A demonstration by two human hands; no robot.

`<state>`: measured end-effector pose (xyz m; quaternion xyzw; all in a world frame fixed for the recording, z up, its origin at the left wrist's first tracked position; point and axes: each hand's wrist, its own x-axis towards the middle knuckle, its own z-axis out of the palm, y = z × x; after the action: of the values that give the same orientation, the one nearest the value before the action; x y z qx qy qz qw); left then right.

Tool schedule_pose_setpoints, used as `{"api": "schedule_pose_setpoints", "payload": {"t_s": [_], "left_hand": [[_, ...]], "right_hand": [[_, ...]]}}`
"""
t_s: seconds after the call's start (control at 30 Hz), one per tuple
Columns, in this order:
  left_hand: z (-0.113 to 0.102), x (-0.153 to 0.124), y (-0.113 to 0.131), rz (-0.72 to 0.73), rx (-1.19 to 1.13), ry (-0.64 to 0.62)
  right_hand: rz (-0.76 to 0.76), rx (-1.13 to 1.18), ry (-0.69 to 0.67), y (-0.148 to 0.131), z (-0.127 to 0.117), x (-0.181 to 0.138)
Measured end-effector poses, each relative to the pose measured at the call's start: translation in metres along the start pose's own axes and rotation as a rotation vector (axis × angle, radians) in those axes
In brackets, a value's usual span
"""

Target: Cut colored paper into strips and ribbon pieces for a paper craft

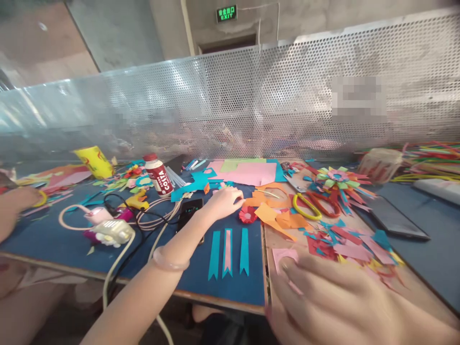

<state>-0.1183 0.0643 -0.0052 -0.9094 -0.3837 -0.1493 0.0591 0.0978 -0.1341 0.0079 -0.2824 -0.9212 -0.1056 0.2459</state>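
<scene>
My left hand (226,201) reaches forward across the blue table (50,239), fingers curled over small paper scraps near a black phone (189,214); what it grips is too small to name. A pale bangle (170,261) sits on that wrist. My right hand (345,306) lies close to the camera, fingers flat and pressing a pink paper piece (282,256) on the wooden board (413,282). Three teal ribbon-shaped strips (229,252), the middle one with pink on it, lie between the hands. A small red paper flower (247,215) is beside the left hand.
Yellow-handled scissors (307,207), a multicoloured paper flower (338,178), coloured scraps, a Costa bottle (158,176), a glue gun (138,201), cables and a white device (111,231) crowd the table. Another person's hand (17,203) is at far left. A perforated metal screen (251,105) backs the table.
</scene>
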Motion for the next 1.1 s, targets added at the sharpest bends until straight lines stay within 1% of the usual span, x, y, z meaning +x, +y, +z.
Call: {"api": "schedule_pose_setpoints", "payload": {"t_s": [0.07,0.1,0.2,0.27,0.33,0.4,0.43,0.47,0.53,0.57,0.67,0.7,0.73,0.83,0.9,1.0,1.1], "left_hand": [[-0.008,-0.001,0.004,0.005,0.008,-0.007],[-0.014,-0.003,0.006,0.004,0.018,-0.015],[-0.037,-0.018,0.019,0.019,0.066,-0.065],[-0.051,-0.040,0.030,0.016,0.077,-0.135],[-0.059,-0.068,0.041,-0.026,0.048,-0.209],[-0.059,-0.097,0.049,-0.041,-0.007,-0.314],[-0.055,-0.109,0.052,-0.029,-0.048,-0.366],[-0.051,-0.120,0.054,-0.035,-0.086,-0.392],[-0.040,-0.134,0.057,-0.090,-0.130,-0.390],[-0.035,-0.137,0.058,-0.110,-0.149,-0.385],[-0.028,-0.136,0.063,-0.132,-0.191,-0.364],[-0.028,-0.134,0.066,-0.141,-0.205,-0.360],[-0.028,-0.131,0.069,-0.156,-0.218,-0.358],[-0.031,-0.123,0.077,-0.211,-0.246,-0.381],[-0.032,-0.120,0.081,-0.236,-0.257,-0.400],[-0.030,-0.119,0.080,-0.234,-0.269,-0.393],[-0.030,-0.122,0.071,-0.195,-0.302,-0.370]], "right_hand": [[-0.037,-0.012,-0.069,0.011,0.014,0.027],[-0.017,-0.014,-0.118,0.014,0.022,0.037],[0.127,0.039,-0.269,0.017,0.040,0.050],[0.179,0.102,-0.373,0.015,0.042,0.050],[0.208,0.158,-0.443,0.012,0.040,0.047],[0.205,0.209,-0.469,0.010,0.038,0.043],[0.191,0.234,-0.475,0.011,0.038,0.041],[0.175,0.254,-0.479,0.012,0.038,0.039],[0.149,0.271,-0.460,0.017,0.042,0.037],[0.146,0.258,-0.422,0.021,0.045,0.037],[0.194,0.119,-0.217,0.042,0.057,0.044],[0.216,0.051,-0.163,0.051,0.061,0.049],[0.217,-0.013,-0.140,0.061,0.066,0.053],[0.154,-0.148,-0.150,0.084,0.081,0.065],[0.098,-0.198,-0.164,0.092,0.089,0.070],[0.047,-0.241,-0.167,0.095,0.095,0.072],[0.015,-0.262,-0.107,0.094,0.093,0.072]]}}
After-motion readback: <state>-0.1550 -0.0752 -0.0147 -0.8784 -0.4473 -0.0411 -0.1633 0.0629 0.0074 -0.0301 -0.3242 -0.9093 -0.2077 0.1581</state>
